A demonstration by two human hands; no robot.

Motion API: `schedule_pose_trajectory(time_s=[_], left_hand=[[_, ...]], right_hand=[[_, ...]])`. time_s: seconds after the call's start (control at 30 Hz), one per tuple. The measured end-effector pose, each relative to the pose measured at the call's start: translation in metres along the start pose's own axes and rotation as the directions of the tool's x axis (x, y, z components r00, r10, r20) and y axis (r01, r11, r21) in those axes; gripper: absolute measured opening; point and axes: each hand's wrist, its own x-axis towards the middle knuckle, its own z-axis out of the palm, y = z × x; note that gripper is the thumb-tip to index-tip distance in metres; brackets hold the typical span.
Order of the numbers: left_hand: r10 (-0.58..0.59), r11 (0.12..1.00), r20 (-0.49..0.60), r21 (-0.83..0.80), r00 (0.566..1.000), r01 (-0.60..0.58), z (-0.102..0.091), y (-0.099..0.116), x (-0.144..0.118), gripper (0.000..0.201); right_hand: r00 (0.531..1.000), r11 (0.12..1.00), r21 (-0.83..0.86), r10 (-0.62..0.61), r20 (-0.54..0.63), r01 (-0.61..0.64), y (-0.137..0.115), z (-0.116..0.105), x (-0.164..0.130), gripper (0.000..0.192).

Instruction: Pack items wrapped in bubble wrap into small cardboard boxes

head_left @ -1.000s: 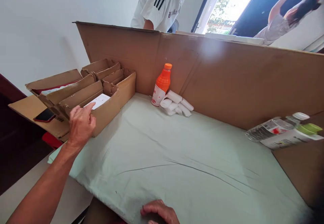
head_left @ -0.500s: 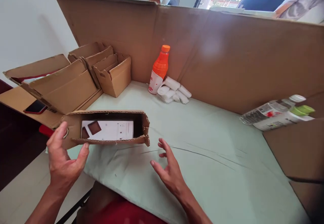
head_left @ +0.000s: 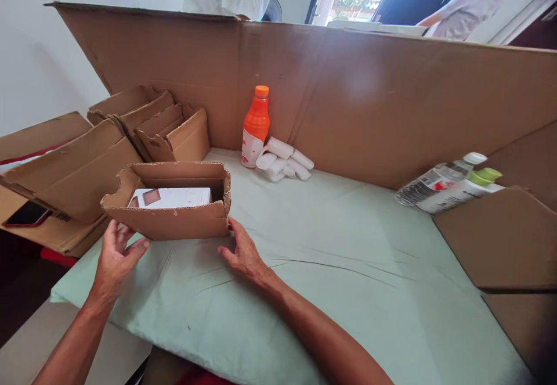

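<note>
An open-topped cardboard box [head_left: 183, 225] sits near the table's front left, with a white printed carton [head_left: 185, 197] lying inside. Around its lower left corner are the curled fingers of my left hand [head_left: 116, 260], thumb apart along the front. My right hand [head_left: 246, 251] has its fingers against the box's right end, its thumb in front. Both hands hold the box between them; some fingertips are hidden behind it.
More cardboard boxes [head_left: 187, 138] stand at left, by a phone [head_left: 28, 213]. An orange bottle [head_left: 256, 123] and white rolls [head_left: 282, 158] are at the back. A clear bottle [head_left: 439, 180] and a green-capped bottle [head_left: 456, 195] lean at right. A cardboard wall [head_left: 391, 106] closes the back.
The box has moved slightly away and now shows its front face. My right hand has come left to the box's right end; my left hand has settled at its lower left corner.
</note>
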Motion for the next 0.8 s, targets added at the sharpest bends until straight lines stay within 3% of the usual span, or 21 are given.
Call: schedule_pose_trajectory(time_s=[0.13, 0.23, 0.33, 0.43, 0.53, 0.7, 0.8], left_hand=[[-0.078, 0.997, 0.016, -0.002, 0.997, 0.078, 0.027, 0.004, 0.002, 0.083], [-0.087, 0.996, 0.075, -0.019, 0.993, 0.088, 0.064, 0.005, -0.011, 0.083], [-0.055, 0.997, 0.234, -0.04, 0.971, 0.066, 0.109, 0.004, -0.031, 0.084], [0.036, 0.999, 0.413, -0.047, 0.91, -0.018, 0.153, 0.01, -0.047, 0.081], [0.092, 0.996, 0.464, -0.037, 0.881, -0.085, 0.185, 0.02, -0.048, 0.075], [0.088, 0.996, 0.339, -0.008, 0.937, -0.091, 0.206, 0.025, -0.037, 0.064], [0.034, 0.999, 0.327, -0.004, 0.944, -0.034, 0.207, 0.019, -0.038, 0.057]], right_hand=[[0.998, 0.999, 0.033, 0.026, -0.058, -0.024, 0.01, -0.007, -0.009, 0.08], [0.979, 0.996, 0.021, 0.093, -0.179, -0.091, 0.022, -0.032, -0.037, 0.073], [0.906, 0.967, 0.034, 0.25, -0.341, -0.253, 0.034, -0.07, -0.076, 0.064], [0.815, 0.924, 0.061, 0.364, -0.45, -0.379, 0.036, -0.105, -0.105, 0.057], [0.781, 0.912, 0.064, 0.382, -0.494, -0.406, 0.032, -0.124, -0.115, 0.052], [0.831, 0.925, -0.025, 0.328, -0.448, -0.379, 0.04, -0.139, -0.112, 0.044], [0.882, 0.938, -0.135, 0.242, -0.405, -0.32, 0.056, -0.166, -0.107, 0.027]])
